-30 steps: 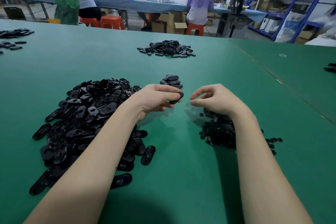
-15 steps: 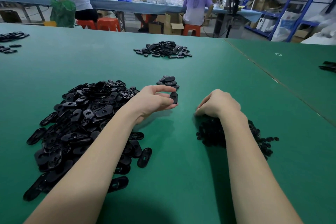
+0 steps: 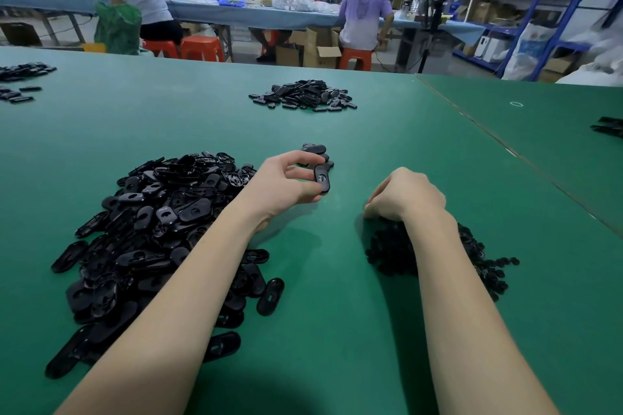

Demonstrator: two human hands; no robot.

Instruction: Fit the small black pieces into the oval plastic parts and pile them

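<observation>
On the green table's left lies the heap of oval parts (image 3: 148, 232); the left hand (image 3: 283, 184) pinches one oval part (image 3: 322, 178) upright, just before the small finished pile (image 3: 317, 153). The right hand (image 3: 403, 195), fingers curled, digs into the small black pieces (image 3: 391, 249); whether it grips one cannot be told. Best lift a single piece and keep the oval's hole facing it.

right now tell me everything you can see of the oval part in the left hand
The oval part is a small black piece of glossy, plastic-looking material, elongated with rounded ends. Its facing side shows a round hole with a narrow slot running from it. It is held off the green table, standing roughly on end, its flat face toward the camera. The left hand pinches it: the fingers overlap its left edge and the thumb sits near its lower end. Just behind it lies a small pile of similar parts. Its back is hidden.
</observation>
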